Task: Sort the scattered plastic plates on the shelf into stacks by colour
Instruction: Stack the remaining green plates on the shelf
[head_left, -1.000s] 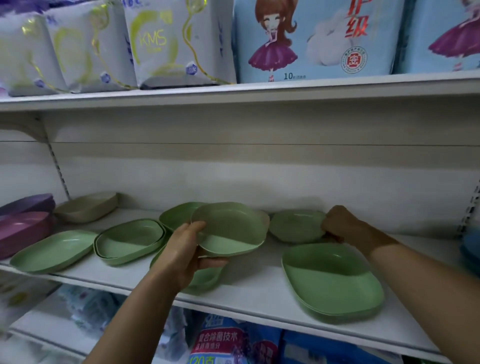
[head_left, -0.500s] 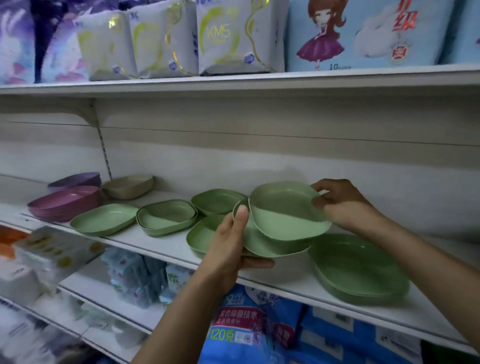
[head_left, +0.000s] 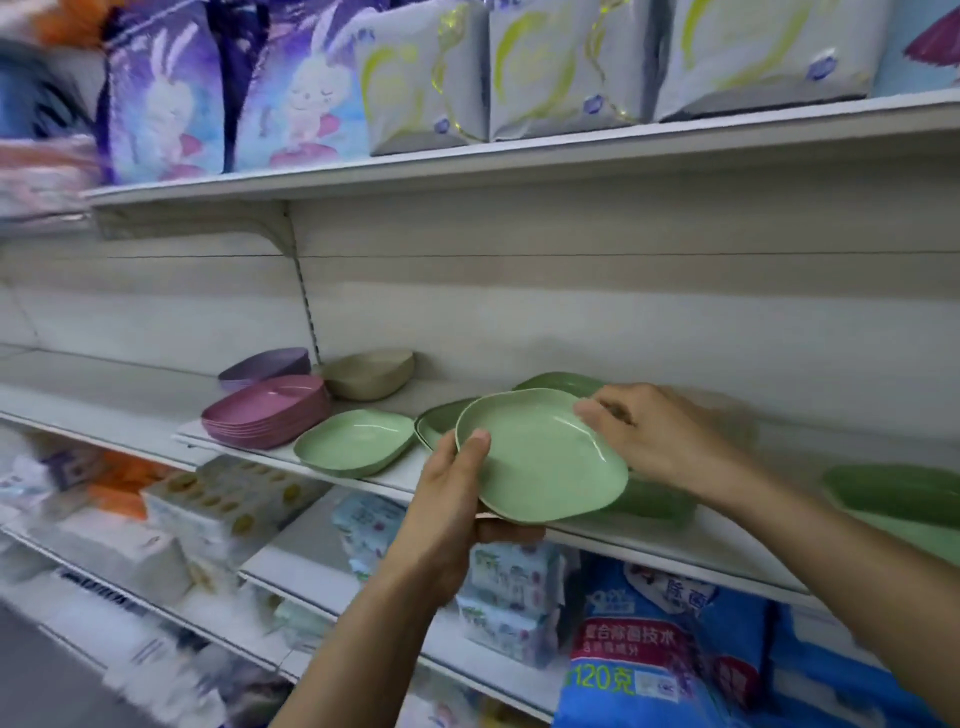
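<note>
At the far left of the shelf (head_left: 675, 545), near the back, sit the purple plates (head_left: 265, 364). Just in front of them is a pink stack (head_left: 265, 413), neat and flat. Right of the purple plates, close to the back wall, are the beige plates (head_left: 371, 371). Next comes a pale plate (head_left: 353, 441). It is light green, lies alone near the front edge of the shelf, and is just beside the pink stack. Right of it is a green stack (head_left: 439, 421), partly hidden behind the held plate (head_left: 540, 457). A back plate (head_left: 558, 382), also green, peeks out behind, close to the wall. The held plate is light green. It is up in the air in front of the shelf's edge and tilts a bit toward the camera. The left hand (head_left: 447, 499) has it by the near left rim. The thumb lies on top and the fingers are curled below, so this grip is clamped on the held plate. The right hand (head_left: 660, 436) reaches in from the right, and its fingertips touch the far right rim of the held plate. It is blurry there, so I cannot tell if this grip pinches the rim or only rests on it. Under the right hand, dark plates (head_left: 654, 501) in deep green lie on the shelf. Far to the right are the end plates (head_left: 898, 493), green too, and the edge of the view cuts them off.
</note>
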